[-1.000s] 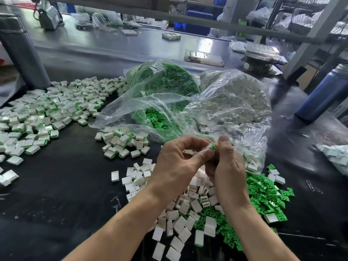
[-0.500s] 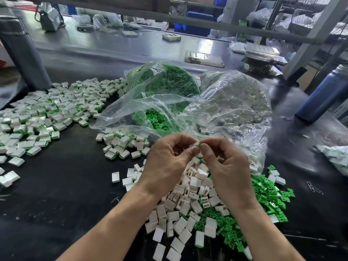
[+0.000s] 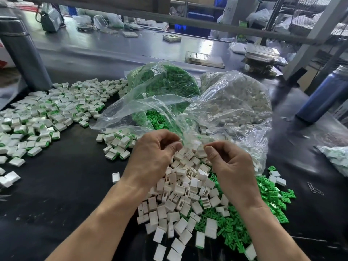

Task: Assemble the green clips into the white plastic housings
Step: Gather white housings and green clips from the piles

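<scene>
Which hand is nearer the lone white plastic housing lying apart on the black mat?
Left. The left hand is just right of the lone white plastic housing; the right hand is farther right.

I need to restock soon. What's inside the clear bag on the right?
The right-hand clear bag holds white plastic housings, heaped and spilling toward its open mouth. How deep the heap goes cannot be seen; wrinkled film hides the lower part.
</scene>
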Motion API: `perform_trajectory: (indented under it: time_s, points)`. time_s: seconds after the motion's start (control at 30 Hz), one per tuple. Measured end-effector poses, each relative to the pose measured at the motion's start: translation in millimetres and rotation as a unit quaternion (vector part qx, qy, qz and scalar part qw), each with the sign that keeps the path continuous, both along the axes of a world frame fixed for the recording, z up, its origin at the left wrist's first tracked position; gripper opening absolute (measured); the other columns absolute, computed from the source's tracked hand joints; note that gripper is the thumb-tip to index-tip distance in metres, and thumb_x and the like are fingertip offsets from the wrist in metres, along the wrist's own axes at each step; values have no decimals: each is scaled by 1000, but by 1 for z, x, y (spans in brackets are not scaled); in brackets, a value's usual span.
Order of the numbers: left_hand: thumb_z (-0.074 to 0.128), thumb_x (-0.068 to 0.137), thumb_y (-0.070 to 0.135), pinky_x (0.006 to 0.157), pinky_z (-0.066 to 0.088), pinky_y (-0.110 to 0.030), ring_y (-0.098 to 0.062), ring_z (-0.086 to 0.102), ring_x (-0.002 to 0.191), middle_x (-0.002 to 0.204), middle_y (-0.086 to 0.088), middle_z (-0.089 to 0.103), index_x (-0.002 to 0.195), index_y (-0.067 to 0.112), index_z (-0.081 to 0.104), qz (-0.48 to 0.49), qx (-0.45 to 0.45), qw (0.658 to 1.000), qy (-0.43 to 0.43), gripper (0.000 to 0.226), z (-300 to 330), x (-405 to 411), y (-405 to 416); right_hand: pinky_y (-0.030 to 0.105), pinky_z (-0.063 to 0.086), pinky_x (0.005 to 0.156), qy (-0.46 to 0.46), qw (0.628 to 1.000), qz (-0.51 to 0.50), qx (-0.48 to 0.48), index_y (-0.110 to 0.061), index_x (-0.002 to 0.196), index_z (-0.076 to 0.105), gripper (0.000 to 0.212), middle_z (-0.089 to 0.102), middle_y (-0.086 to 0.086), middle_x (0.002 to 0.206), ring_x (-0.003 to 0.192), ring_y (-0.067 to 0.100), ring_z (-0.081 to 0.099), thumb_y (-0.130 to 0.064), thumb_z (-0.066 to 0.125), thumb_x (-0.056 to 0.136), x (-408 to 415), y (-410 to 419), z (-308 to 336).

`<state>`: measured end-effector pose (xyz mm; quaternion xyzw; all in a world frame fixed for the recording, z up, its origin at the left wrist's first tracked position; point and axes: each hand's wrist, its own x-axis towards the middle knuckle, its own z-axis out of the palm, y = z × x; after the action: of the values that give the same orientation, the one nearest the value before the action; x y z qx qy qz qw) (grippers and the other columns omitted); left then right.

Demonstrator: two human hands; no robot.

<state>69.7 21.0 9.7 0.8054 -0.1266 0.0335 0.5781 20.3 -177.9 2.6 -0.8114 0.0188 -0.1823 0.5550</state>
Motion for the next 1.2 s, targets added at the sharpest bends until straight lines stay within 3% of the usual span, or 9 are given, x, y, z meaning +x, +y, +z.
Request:
perform_trajectory:
  time_s: [0.13,0.3,0.47,0.6,0.73,0.8,1.0,1.1,1.2]
  points:
    - [76,92,31,76,59,-18,4,68,81,90,19,71,100,33,73,71,124,990,-12,9,1,10,18,22,56,66,14,1000,2,-1,-32,95,74,6,73,-11,85,75,9,68,-27,71,97,0,-4,0]
    - [78,92,32,71,54,-26,0,64,79,84,19,70,90,33,75,175,195,965,-18,3,3,21,40,19,55,65,38,998,15,-51,-33,93,72,7,72,-16,86,77,8,68,-30,70,98,1,-7,2]
    - [77,93,30,75,59,-34,-13,68,79,86,13,72,89,31,75,237,242,941,13,5,4,30,52,23,57,69,76,992,21,-101,-32,96,73,6,72,-19,84,78,4,68,-36,69,99,1,-14,-1]
    - [74,96,28,80,62,-43,-22,72,84,98,4,74,100,28,71,254,250,934,10,5,2,32,54,14,50,61,78,991,3,-112,-34,92,71,9,69,-27,88,78,-1,67,-36,68,100,2,-21,0]
    - [76,94,29,69,51,-35,-21,64,83,102,1,68,104,25,64,278,270,922,-2,16,-1,35,56,8,46,55,95,987,-10,-129,-32,83,70,18,68,-25,82,69,-2,64,-39,68,99,3,-29,2]
    - [78,92,29,68,48,-34,-21,63,82,100,0,66,98,24,62,281,273,920,1,18,-2,37,57,11,44,52,110,983,-16,-146,-31,80,71,22,68,-21,78,65,0,62,-43,68,98,3,-33,3]
    - [80,91,30,82,60,-44,-21,68,78,83,6,70,84,26,66,252,264,931,4,16,4,30,48,11,42,51,150,975,-13,-167,-30,80,74,19,66,-24,72,62,-6,60,-44,73,94,2,-45,11]
    - [79,91,35,71,58,-36,-14,67,71,75,9,69,80,27,67,216,255,942,10,19,6,25,42,17,43,58,189,967,6,-171,-34,81,77,13,68,-28,76,69,-10,62,-40,77,92,0,-48,14]
    - [79,91,36,69,56,-31,-5,64,70,74,14,68,79,29,68,168,238,957,3,17,7,16,32,8,41,51,225,957,26,-182,-35,81,77,10,70,-27,75,68,-11,63,-38,79,90,-1,-49,16]
